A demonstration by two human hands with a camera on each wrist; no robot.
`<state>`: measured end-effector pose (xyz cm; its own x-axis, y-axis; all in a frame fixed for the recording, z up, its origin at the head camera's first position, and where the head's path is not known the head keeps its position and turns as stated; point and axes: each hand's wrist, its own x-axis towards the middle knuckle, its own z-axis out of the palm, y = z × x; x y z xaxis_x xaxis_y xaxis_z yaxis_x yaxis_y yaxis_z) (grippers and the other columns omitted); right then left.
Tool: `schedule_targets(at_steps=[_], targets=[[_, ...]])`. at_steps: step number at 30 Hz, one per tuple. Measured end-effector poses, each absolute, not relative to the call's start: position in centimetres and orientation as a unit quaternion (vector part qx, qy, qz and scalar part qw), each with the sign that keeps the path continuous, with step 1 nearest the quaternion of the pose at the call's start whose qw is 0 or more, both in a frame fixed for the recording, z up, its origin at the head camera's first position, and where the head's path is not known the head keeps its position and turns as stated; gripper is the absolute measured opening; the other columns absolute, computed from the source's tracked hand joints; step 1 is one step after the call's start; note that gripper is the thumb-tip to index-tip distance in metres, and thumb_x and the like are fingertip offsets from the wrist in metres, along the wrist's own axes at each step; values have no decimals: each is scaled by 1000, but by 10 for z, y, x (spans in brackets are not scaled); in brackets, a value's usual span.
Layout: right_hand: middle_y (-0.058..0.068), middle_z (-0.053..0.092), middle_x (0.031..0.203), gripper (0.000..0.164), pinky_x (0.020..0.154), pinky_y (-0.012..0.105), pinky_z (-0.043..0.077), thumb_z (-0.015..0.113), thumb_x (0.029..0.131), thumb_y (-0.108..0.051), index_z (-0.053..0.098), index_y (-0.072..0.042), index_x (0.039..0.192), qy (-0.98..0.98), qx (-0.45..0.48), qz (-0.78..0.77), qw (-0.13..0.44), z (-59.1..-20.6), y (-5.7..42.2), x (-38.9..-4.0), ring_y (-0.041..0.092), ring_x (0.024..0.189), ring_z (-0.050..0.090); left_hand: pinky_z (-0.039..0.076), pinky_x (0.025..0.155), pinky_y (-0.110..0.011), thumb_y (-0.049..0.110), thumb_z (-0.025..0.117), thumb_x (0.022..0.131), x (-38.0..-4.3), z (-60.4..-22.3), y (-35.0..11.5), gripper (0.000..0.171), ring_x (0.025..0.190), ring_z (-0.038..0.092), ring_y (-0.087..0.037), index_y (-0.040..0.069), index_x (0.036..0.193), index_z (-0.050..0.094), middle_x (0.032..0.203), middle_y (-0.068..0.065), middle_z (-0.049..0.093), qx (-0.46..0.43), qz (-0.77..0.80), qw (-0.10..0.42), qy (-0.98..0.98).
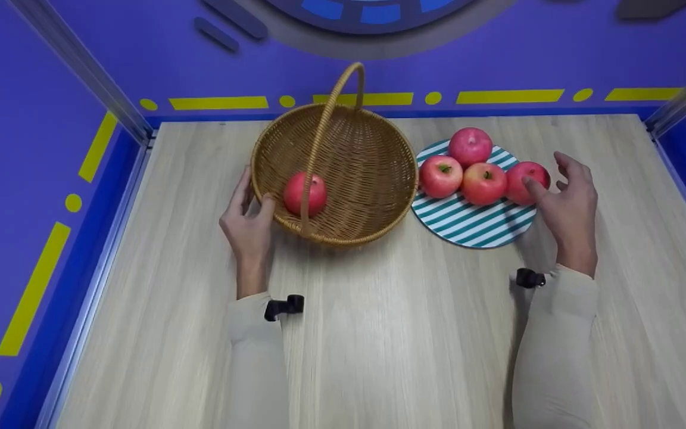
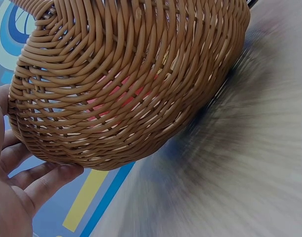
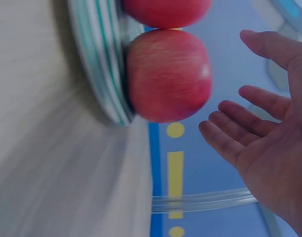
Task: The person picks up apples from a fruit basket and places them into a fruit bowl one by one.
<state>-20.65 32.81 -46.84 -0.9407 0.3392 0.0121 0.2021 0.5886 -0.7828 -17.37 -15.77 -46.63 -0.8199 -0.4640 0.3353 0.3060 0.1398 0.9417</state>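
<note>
A wicker basket (image 1: 367, 173) with an arched handle holds one red apple (image 1: 305, 194), whose red shows through the weave in the left wrist view. My left hand (image 1: 249, 229) holds the basket's left side, thumb at the rim and fingers along the outer wall. To its right, a round plate (image 1: 468, 229) with teal and white stripes carries several apples (image 1: 484, 184). Beside the rightmost apple (image 1: 526, 183) is my right hand (image 1: 572, 208), its thumb overlapping that apple in the head view. In the right wrist view the right fingers (image 3: 235, 133) are spread, apart from the apple.
The pale wood table (image 1: 390, 333) runs up to a blue back wall (image 1: 498, 65) with yellow dashes. Another blue panel (image 1: 27, 179) borders the left side. Each sleeve cuff carries a small black wrist camera (image 1: 284, 307). The basket's right rim reaches the plate's left edge in the head view.
</note>
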Motion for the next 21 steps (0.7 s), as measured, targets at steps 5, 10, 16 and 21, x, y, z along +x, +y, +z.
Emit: schedule_targets(at_steps=[5,10,16,21], targets=[[13,40,163,78,121,42,38,74,99,-33,38,-11,165,-888,-123,426,118,-458,320,-204,30,152,37,53,107,-45,-8,64,91,-173,-466,-158,53,131,63,-38,-6,144,62,145,-20,62,57,-650,293,-699],[14,46,158,75,119,39,41,80,96,-27,47,-8,160,-888,-73,427,153,-445,306,-199,29,147,42,52,107,-49,-9,63,91,-173,-466,-157,53,131,63,-37,-6,144,62,145,-20,62,57,-651,294,-698],[13,54,150,66,111,37,50,81,94,-17,55,-7,154,-882,-20,433,183,-432,287,-195,30,139,52,55,103,-46,-10,64,91,-174,-465,-156,54,131,63,-37,-5,144,62,145,-18,62,61,-655,293,-694],[12,57,147,66,108,33,52,84,93,-17,57,-7,152,-884,30,425,190,-423,269,-191,31,133,57,56,102,-40,-10,64,90,-173,-464,-156,54,131,63,-38,-5,144,62,145,-19,62,61,-658,293,-692]])
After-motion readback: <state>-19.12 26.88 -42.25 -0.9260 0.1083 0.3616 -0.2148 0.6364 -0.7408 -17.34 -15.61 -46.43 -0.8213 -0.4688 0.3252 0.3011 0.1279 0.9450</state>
